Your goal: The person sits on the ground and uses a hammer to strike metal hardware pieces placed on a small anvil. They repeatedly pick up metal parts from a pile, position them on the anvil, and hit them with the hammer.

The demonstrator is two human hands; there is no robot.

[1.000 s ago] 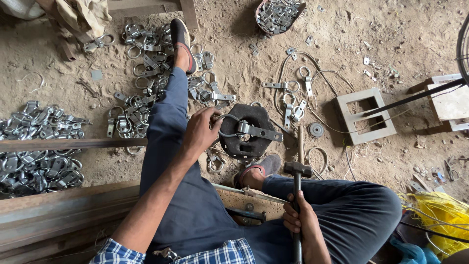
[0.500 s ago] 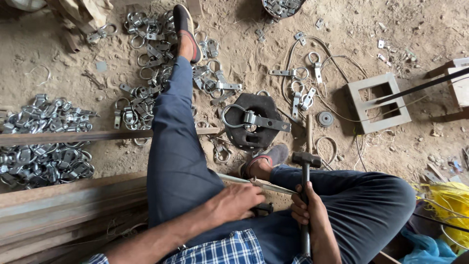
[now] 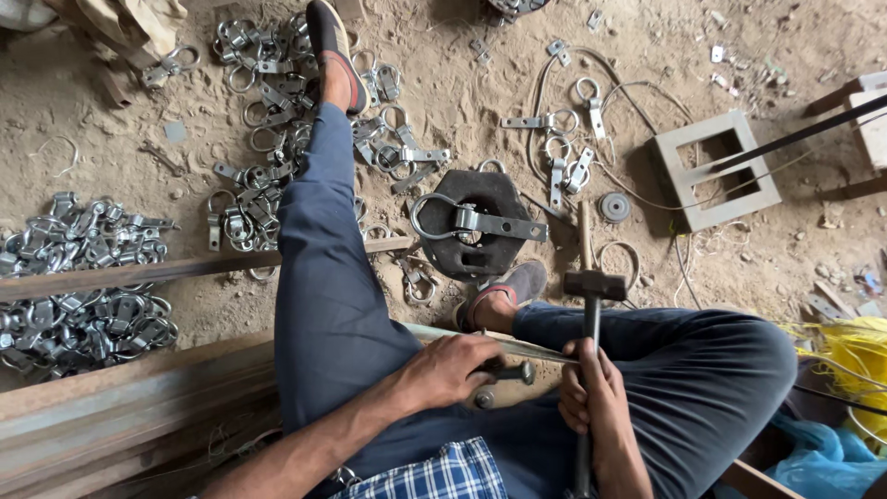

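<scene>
The left hand (image 3: 453,370), which a second before had rested out on the dark anvil block (image 3: 480,231), had drawn back to the lap and curled shut around a short metal pin (image 3: 508,373), its round head poking out just right of the knuckles. The ring-and-strap fitting (image 3: 467,220) lay released on the block, well ahead of that grip. Beside it, the right hand (image 3: 591,397) stayed clenched on the hammer (image 3: 593,286) handle, head raised just in front.

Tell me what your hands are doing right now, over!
Right hand shut on hammer. Left hand gripping a small metal pin. Ring clamp sits on black block, nothing covering it.
</scene>
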